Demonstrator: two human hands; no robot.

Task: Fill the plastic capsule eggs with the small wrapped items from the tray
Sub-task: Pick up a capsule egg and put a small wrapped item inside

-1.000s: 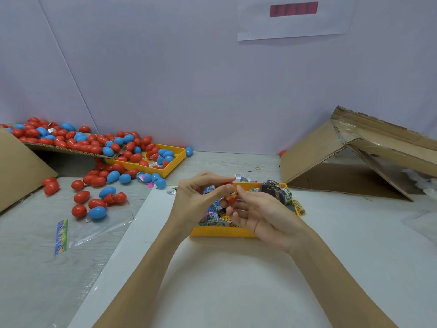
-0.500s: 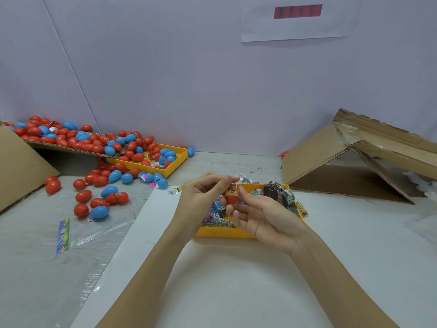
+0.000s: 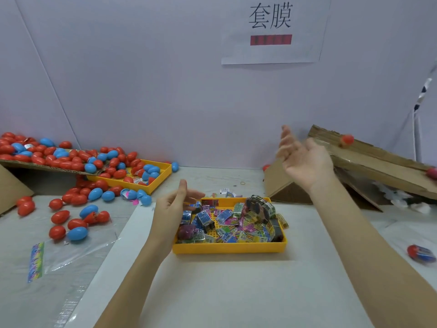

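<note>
While the right hand [image 3: 305, 162] is hanging raised and empty near the cardboard ramp, its fingers are spreading loose and its palm is showing, slightly blurred. Beyond it a small red plastic capsule egg [image 3: 347, 139] is sitting blurred against the upper edge of the slanted brown corrugated cardboard ramp [image 3: 369, 159], apart from the fingers; whether it is touching the board cannot be told. The left hand [image 3: 173, 209] is hovering at the left end of the yellow rectangular plastic tray [image 3: 229, 247], thumb up and fingers loosely curled, gripping nothing that can be seen. That shallow, straight-walled tray is holding a jumble of small crinkly foil-wrapped items [image 3: 233, 223] printed in blue, green, yellow and purple, and it is resting on a smooth white sheet [image 3: 220, 287].

Another red egg [image 3: 432, 172] is showing at the lower right edge of the ramp, and a blurred red and blue egg [image 3: 421, 253] is lying on the table at far right. To the left, a heap of glossy red and blue oval eggs [image 3: 56, 155] is spreading over a flat cardboard flap and spilling into a second yellow tray [image 3: 160, 179]. More loose eggs [image 3: 75, 223] are lying beside a clear, wrinkled plastic bag [image 3: 78, 252] with a coloured strip. A white paper sign [image 3: 272, 31] with two black characters is sticking to the pale wall.
</note>
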